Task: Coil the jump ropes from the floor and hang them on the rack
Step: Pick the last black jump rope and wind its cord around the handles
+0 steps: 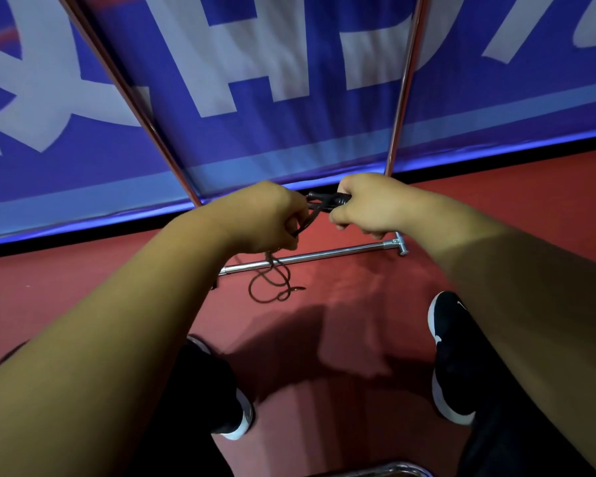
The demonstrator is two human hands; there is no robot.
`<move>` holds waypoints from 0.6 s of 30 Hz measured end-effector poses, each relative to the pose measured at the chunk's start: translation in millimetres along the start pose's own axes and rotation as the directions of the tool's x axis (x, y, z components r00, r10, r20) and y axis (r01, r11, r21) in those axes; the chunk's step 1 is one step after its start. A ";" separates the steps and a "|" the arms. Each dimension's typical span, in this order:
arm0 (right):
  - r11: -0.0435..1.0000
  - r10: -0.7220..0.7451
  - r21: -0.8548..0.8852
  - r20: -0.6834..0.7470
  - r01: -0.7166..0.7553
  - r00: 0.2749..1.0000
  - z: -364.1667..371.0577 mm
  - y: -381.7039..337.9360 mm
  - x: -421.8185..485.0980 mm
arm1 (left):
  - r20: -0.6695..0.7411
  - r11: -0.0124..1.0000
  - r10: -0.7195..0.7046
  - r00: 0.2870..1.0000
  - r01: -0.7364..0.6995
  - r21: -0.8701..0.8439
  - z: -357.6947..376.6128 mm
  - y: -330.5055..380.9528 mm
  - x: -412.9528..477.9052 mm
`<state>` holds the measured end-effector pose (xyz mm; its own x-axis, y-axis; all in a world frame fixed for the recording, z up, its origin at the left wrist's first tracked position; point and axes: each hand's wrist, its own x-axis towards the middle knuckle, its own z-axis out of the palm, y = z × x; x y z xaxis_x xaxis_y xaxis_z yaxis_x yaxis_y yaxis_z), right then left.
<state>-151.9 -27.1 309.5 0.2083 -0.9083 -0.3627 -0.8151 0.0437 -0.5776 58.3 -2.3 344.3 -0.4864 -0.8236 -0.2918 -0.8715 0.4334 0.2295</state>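
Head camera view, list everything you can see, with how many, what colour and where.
jump rope: one, black, handles held up between the hands, loose cord looped on the floor.
rack: one, chrome, uprights at left and right, base bar on the floor.
banner: one, blue with white lettering, behind the rack.
floor: one, red, underfoot.
shoes: two, black with white soles, on the floor.
left hand: one, grips the cord.
right hand: one, grips the handles.

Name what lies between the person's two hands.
The black jump rope spans the gap, its handles gripped by the right hand, its cord held by the left hand, in the head view.
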 end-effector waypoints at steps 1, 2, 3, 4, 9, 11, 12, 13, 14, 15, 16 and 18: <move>1.000 -0.020 -0.003 -0.018 0.020 1.000 1.4 -0.9 0.0 | 0.024 0.999 -0.037 0.999 0.037 0.001 2.7 0.4 1.2; 0.999 -0.041 -0.005 -0.032 0.041 0.999 2.7 -1.4 -0.1 | 0.044 0.997 -0.074 0.996 0.075 -0.017 6.1 0.8 2.2; 0.998 -0.066 -0.008 -0.041 0.065 0.997 3.7 -2.1 -0.4 | 0.056 0.992 -0.111 0.992 0.114 -0.050 9.4 0.7 3.5; 0.996 -0.088 -0.008 -0.045 0.088 0.995 4.5 -2.8 -0.7 | 0.059 0.984 -0.151 0.987 0.155 -0.088 13.0 0.3 4.5; 0.994 -0.109 -0.013 -0.022 0.108 0.994 2.3 -1.8 0.0 | -0.055 0.900 -0.374 0.926 0.348 -0.263 18.4 -6.6 2.9; 0.994 -0.093 -0.061 0.010 0.093 0.996 4.7 0.0 0.7 | -0.080 0.851 -0.447 0.891 0.397 -0.343 16.0 -6.3 1.8; 0.993 -0.081 -0.079 0.017 0.082 0.997 6.8 0.6 0.8 | -0.105 0.837 -0.472 0.876 0.407 -0.366 14.9 -5.0 1.7; 0.993 -0.069 -0.090 0.018 0.070 0.997 8.9 1.0 1.3 | -0.137 0.830 -0.486 0.863 0.407 -0.380 13.2 -2.8 2.1; 0.993 -0.057 -0.098 0.017 0.059 0.998 10.5 0.9 1.3 | -0.168 0.831 -0.486 0.858 0.393 -0.394 11.4 0.7 2.0; 0.993 -0.046 -0.106 0.015 0.048 0.999 11.4 0.8 2.1 | -0.187 0.835 -0.471 0.862 0.366 -0.411 9.8 3.8 2.4; 0.993 -0.035 -0.112 0.015 0.036 0.999 11.3 0.8 3.1 | -0.186 0.824 -0.451 0.873 0.327 -0.463 8.4 6.3 2.1; 0.994 -0.014 -0.108 0.015 0.015 1.000 8.8 0.7 4.4 | -0.131 0.741 -0.403 0.906 0.239 -0.628 5.8 8.2 0.2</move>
<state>-146.8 -27.4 301.1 0.2276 -0.9025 -0.3657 -0.8656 -0.0154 -0.5005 50.7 3.2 340.8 -0.0808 -0.9685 -0.2354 -0.7229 -0.1057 0.6829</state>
